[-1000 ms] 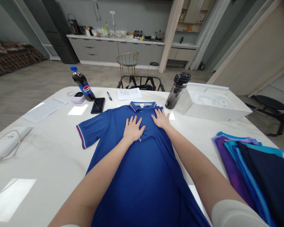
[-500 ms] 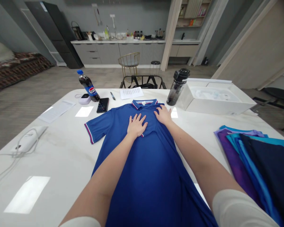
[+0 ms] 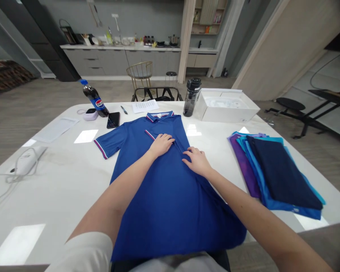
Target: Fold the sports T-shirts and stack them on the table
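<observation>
Polo shirt lies mid-table, hem over the near edge: right side folded in, left sleeve not. Left hand and right hand press flat, fingers loosely spread, gripping nothing.

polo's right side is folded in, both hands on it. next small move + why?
Probably fold the left sleeve in over the back. It lies spread flat on the table, while the right side is already folded under the left hand and right hand, both flat on the blue polo shirt.
</observation>
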Available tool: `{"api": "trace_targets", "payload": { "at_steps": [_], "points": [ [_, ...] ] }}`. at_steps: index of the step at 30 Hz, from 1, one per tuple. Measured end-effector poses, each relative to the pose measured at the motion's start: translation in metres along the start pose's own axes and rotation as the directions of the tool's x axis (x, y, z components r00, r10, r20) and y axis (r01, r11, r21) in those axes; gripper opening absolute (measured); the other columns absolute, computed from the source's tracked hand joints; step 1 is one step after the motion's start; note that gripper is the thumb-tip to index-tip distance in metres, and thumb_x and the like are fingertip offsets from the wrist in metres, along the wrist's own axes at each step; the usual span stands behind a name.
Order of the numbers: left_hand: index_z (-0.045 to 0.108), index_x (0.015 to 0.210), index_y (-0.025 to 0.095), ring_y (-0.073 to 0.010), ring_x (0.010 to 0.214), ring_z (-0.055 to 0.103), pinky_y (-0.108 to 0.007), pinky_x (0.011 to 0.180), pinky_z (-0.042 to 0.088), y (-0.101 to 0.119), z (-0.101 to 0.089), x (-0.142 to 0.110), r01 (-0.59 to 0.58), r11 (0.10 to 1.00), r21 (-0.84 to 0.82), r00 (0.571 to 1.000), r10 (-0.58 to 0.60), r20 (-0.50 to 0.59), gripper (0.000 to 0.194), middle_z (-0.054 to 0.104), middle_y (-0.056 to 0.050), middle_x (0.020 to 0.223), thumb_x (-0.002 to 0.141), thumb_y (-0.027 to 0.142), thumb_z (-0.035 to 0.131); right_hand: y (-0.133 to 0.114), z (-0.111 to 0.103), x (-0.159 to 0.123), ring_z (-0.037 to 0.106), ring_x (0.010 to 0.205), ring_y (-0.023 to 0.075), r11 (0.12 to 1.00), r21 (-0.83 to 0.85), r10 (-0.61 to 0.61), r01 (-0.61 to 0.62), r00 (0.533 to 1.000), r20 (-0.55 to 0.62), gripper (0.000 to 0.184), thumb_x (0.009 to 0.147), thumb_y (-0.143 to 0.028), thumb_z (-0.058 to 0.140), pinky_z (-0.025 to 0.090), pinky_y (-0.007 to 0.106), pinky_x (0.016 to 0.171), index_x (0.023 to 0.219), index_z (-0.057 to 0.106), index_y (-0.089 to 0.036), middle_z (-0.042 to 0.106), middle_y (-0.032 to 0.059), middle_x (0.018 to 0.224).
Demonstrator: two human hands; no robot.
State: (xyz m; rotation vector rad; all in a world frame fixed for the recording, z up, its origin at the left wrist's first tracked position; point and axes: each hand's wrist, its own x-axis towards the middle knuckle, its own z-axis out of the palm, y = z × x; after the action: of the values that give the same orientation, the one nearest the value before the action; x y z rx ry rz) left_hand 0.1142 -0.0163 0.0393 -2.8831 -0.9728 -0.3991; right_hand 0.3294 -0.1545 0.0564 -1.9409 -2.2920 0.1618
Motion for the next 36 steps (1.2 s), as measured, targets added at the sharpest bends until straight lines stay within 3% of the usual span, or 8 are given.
{"api": "trace_targets", "payload": {
  "at_steps": [7, 12, 18, 24, 28, 30, 33, 36],
  "points": [
    [0.071, 0.117, 0.023, -0.0222, 0.111, 0.057, -0.036, 0.093, 0.042, 0.061, -0.003, -0.005, -0.149, 0.989, 0.012, 0.982, 0.147, 0.116, 0.03, 0.066, -0.008, 0.119, 0.102, 0.021, 0.045, -0.005, -0.024, -0.091, 0.064, 0.103, 0.0268, 0.995, -0.053, 0.089, -0.084, 0.99, 0.108, 0.029, 0.098, -0.043, 0.059, 0.043, 0.039, 0.088, 0.116, 0.066, -0.021, 0.067, 0.0108, 0.114],
    [0.07, 0.117, 0.022, -0.0212, 0.109, 0.058, -0.034, 0.09, 0.044, 0.077, -0.005, -0.009, -0.183, 0.983, 0.021, 0.971, 0.178, 0.159, 0.03, 0.066, -0.008, 0.116, 0.1, 0.018, 0.045, 0.005, -0.04, -0.157, 0.065, 0.097, 0.0272, 0.986, -0.12, 0.146, -0.12, 0.959, 0.242, 0.022, 0.093, -0.04, 0.062, 0.043, 0.038, 0.084, 0.094, 0.069, -0.019, 0.07, 0.0106, 0.101],
    [0.067, 0.122, 0.021, -0.0218, 0.108, 0.057, -0.032, 0.085, 0.047, 0.097, -0.006, -0.013, -0.183, 0.983, 0.033, 0.974, 0.177, 0.142, 0.033, 0.064, -0.01, 0.117, 0.101, 0.017, 0.042, 0.011, -0.054, -0.213, 0.065, 0.103, 0.0327, 0.97, -0.219, 0.175, -0.102, 0.921, 0.347, 0.022, 0.089, -0.037, 0.062, 0.043, 0.043, 0.084, 0.087, 0.074, -0.019, 0.073, 0.015, 0.103],
    [0.067, 0.118, 0.022, -0.0236, 0.108, 0.055, -0.032, 0.08, 0.048, 0.117, -0.009, -0.015, -0.007, 1.0, -0.004, 0.994, 0.007, 0.106, 0.034, 0.062, -0.011, 0.119, 0.102, 0.016, 0.039, -0.01, -0.079, -0.237, 0.068, 0.091, 0.0295, 0.975, -0.181, 0.179, -0.128, 0.937, 0.301, 0.027, 0.094, -0.039, 0.06, 0.04, 0.039, 0.083, 0.076, 0.068, -0.021, 0.073, 0.0114, 0.083],
    [0.068, 0.112, 0.024, -0.0234, 0.106, 0.055, -0.032, 0.077, 0.048, 0.1, -0.038, -0.017, 0.004, 1.0, 0.009, 0.998, -0.004, 0.056, 0.031, 0.063, -0.01, 0.117, 0.101, 0.017, 0.04, -0.045, -0.106, -0.243, 0.069, 0.084, 0.024, 0.993, 0.026, 0.105, -0.114, 0.966, 0.238, 0.012, 0.093, -0.036, 0.064, 0.039, 0.031, 0.075, 0.093, 0.066, -0.025, 0.074, 0.0047, 0.086],
    [0.069, 0.111, 0.023, -0.0246, 0.107, 0.055, -0.033, 0.079, 0.048, 0.084, -0.057, -0.022, 0.004, 0.999, 0.032, 0.999, -0.005, 0.032, 0.03, 0.063, -0.01, 0.115, 0.101, 0.017, 0.041, -0.07, -0.113, -0.242, 0.069, 0.087, 0.0231, 0.99, 0.108, 0.071, -0.093, 0.978, 0.197, 0.012, 0.091, -0.031, 0.064, 0.039, 0.029, 0.072, 0.103, 0.064, -0.026, 0.075, 0.0039, 0.093],
    [0.07, 0.11, 0.021, -0.0268, 0.11, 0.054, -0.038, 0.087, 0.048, 0.066, -0.076, -0.042, 0.03, 0.997, 0.067, 0.998, -0.033, 0.045, 0.031, 0.064, -0.012, 0.115, 0.1, 0.017, 0.041, -0.109, -0.105, -0.239, 0.07, 0.091, 0.0239, 0.989, 0.144, 0.01, -0.039, 0.98, 0.201, 0.019, 0.092, -0.03, 0.062, 0.04, 0.029, 0.073, 0.111, 0.063, -0.027, 0.075, 0.0052, 0.098],
    [0.07, 0.117, 0.022, -0.0268, 0.115, 0.055, -0.039, 0.091, 0.047, 0.068, -0.075, -0.08, 0.07, 0.996, 0.056, 0.991, -0.075, 0.112, 0.035, 0.064, -0.012, 0.124, 0.099, 0.016, 0.041, -0.135, -0.076, -0.236, 0.071, 0.088, 0.0263, 0.992, 0.126, -0.071, 0.032, 0.948, 0.311, 0.027, 0.092, -0.039, 0.066, 0.042, 0.03, 0.072, 0.116, 0.065, -0.026, 0.076, 0.0075, 0.099]
  ]
}}
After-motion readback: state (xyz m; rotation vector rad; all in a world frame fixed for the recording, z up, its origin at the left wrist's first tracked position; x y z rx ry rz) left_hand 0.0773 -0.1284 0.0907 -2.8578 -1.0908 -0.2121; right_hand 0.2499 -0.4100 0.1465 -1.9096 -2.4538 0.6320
